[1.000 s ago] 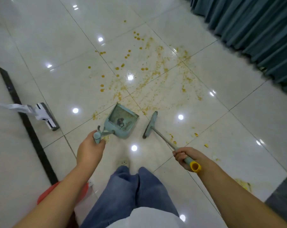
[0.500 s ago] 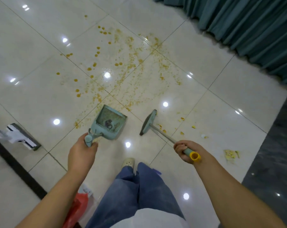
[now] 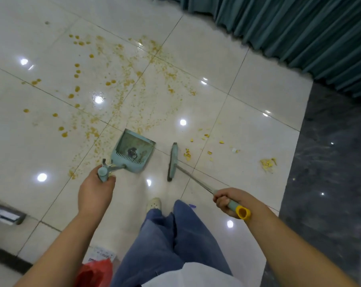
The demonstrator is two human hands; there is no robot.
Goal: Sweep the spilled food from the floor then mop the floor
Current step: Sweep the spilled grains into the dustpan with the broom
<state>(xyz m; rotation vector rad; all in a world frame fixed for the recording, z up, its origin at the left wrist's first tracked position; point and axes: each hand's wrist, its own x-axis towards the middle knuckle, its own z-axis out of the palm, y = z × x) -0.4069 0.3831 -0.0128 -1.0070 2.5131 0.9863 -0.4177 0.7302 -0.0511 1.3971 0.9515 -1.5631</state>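
Observation:
Orange-yellow spilled food (image 3: 121, 88) is scattered and smeared over the glossy white floor tiles ahead, with loose yellow crumbs (image 3: 267, 163) to the right. My left hand (image 3: 94, 193) grips the handle of a pale teal dustpan (image 3: 133, 151), whose pan rests on the floor with some dirt inside. My right hand (image 3: 231, 200) grips the yellow-capped handle of a small teal broom (image 3: 173, 161). The broom head stands on the floor just right of the dustpan, beside a few crumbs.
A teal curtain (image 3: 299, 27) hangs along the far right. A dark grey floor strip (image 3: 328, 172) runs down the right side. A white mop head (image 3: 3, 214) lies at the left edge. A red plastic bag (image 3: 94, 273) sits by my legs in blue jeans.
My view has swung right and forward, so the mop head slid toward the left edge. The crumb pile at right came into view. Both hands keep holding dustpan and broom.

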